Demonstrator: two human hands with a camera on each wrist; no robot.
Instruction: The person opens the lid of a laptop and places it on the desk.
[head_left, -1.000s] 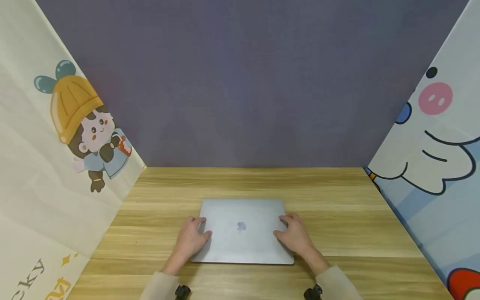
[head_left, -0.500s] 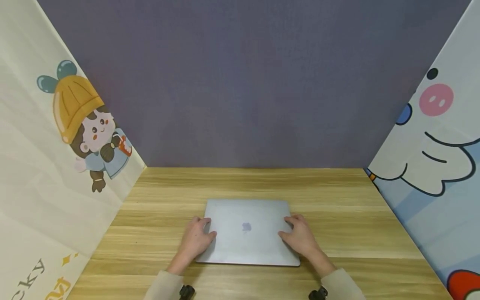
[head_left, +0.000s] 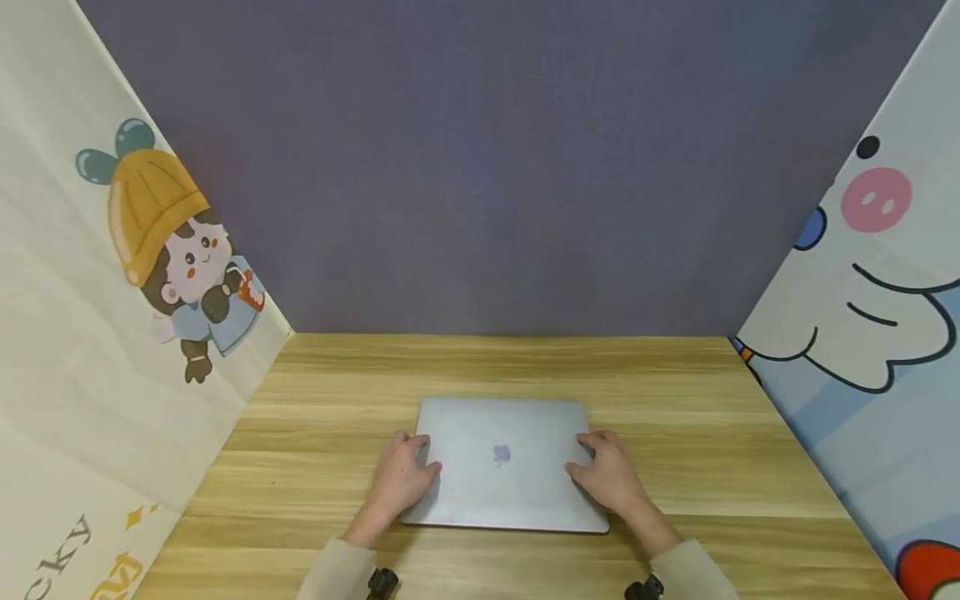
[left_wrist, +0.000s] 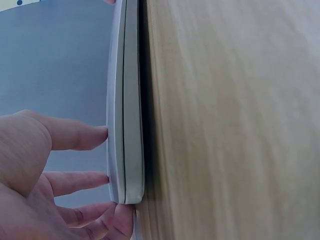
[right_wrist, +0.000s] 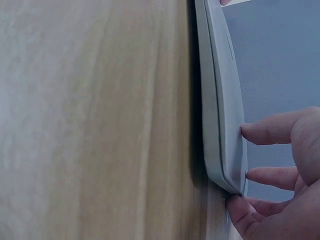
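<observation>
A closed silver laptop [head_left: 502, 492] with an apple logo lies flat on the wooden table, its long side toward the person. My left hand [head_left: 401, 477] grips its left side, thumb and forefinger on the lid. On the opposite side my right hand [head_left: 611, 475] holds it in a mirrored way. In the left wrist view, other fingers [left_wrist: 97, 220] curl around the laptop's corner edge. The right wrist view likewise has a curled finger [right_wrist: 243, 214] at the corner. A thin seam runs between lid and base, with dark shadow beneath.
The wooden table [head_left: 300, 467] extends on every side of the laptop. A dark grey panel [head_left: 480, 167] stands along its back edge. White cartoon-printed sheets border the left [head_left: 67, 375] and right [head_left: 885, 433]. A small black device [head_left: 382, 582] sits at each wrist.
The laptop has slid to the right across the table, and both hands have moved along with it. Their hold on its sides looks the same.
</observation>
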